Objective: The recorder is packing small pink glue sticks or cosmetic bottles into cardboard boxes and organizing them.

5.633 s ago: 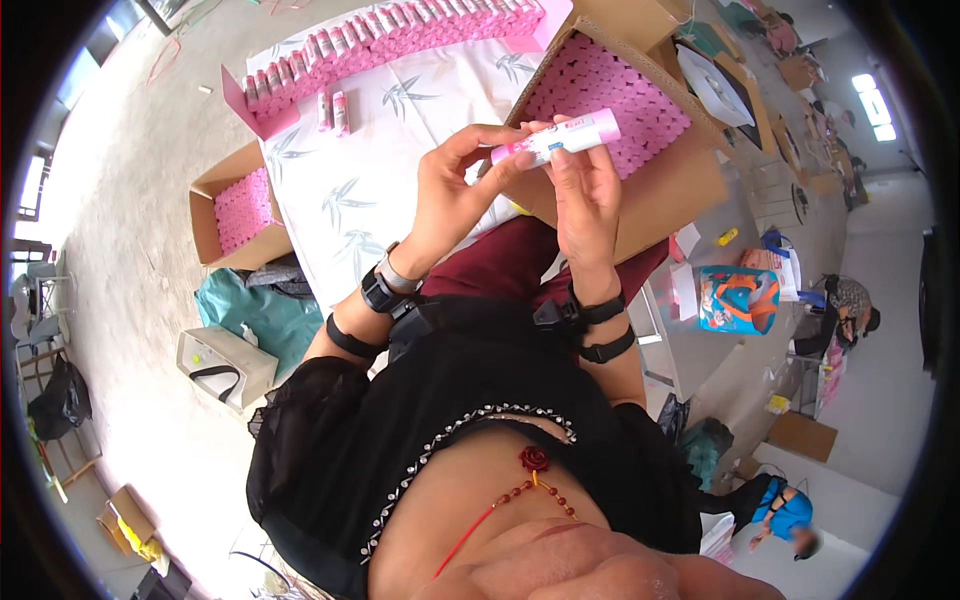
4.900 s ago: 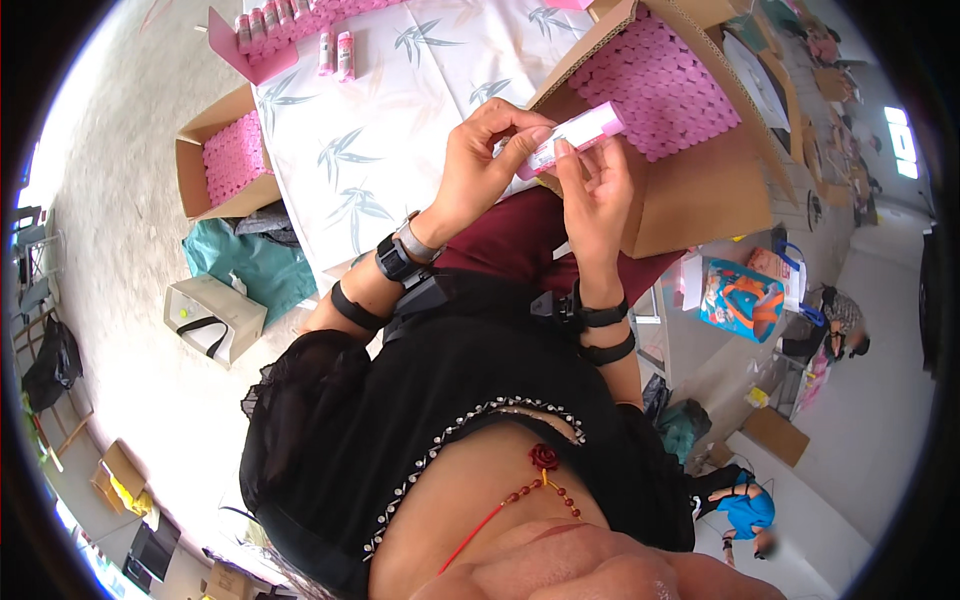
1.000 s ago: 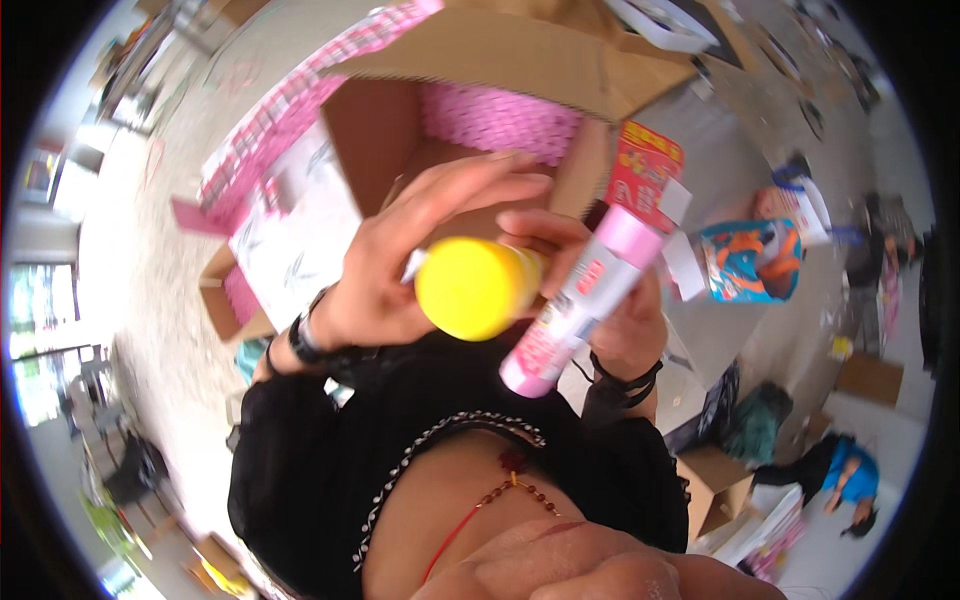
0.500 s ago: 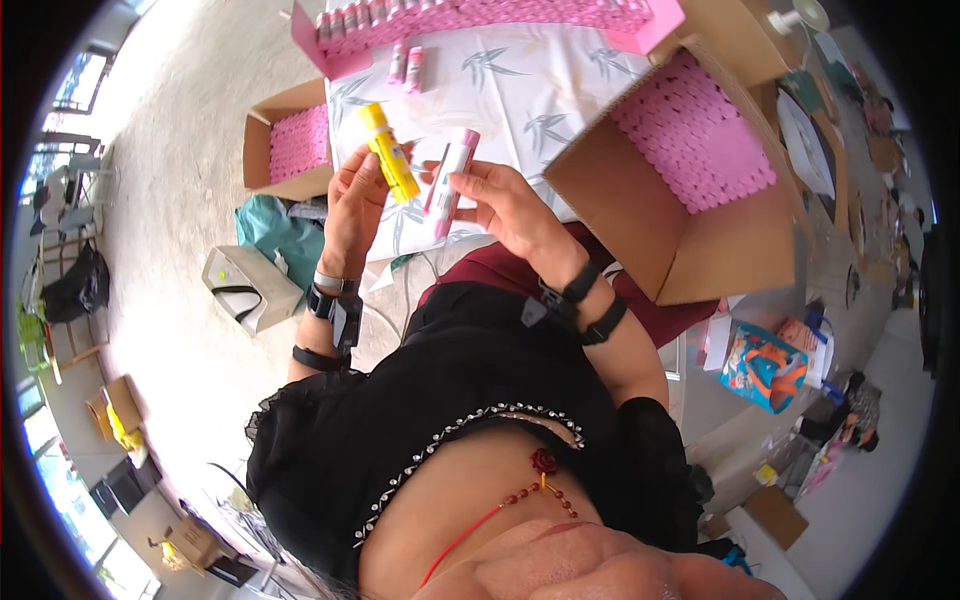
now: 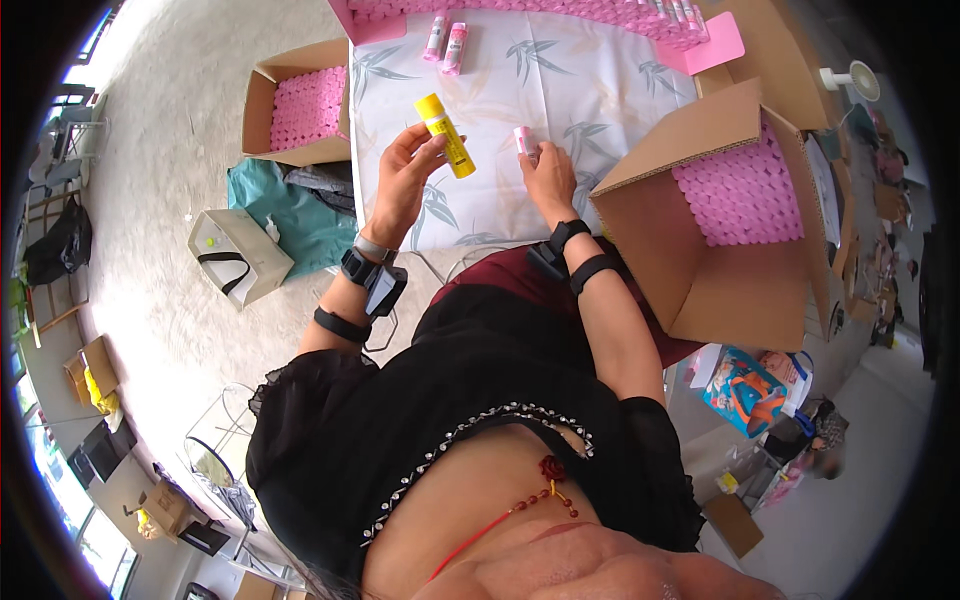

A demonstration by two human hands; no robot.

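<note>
Left of the open carton (image 5: 745, 290), the left hand (image 5: 398, 185) pinches a yellow tube (image 5: 446, 138) at its fingertips, the right hand (image 5: 550, 184) grasps a pink tube (image 5: 523, 139), over leaf-patterned tablecloth (image 5: 490, 90), pale floor (image 5: 150, 220) farther left.

Left hand (image 5: 405, 180), upper frame left of centre: thumb pressed toward fingers, closed grip. Right hand (image 5: 551, 182), upper centre: back showing, fingers curled. Left forearm (image 5: 342, 304) slants up rightward, right forearm (image 5: 618, 325) up leftward; hands apart.
</note>
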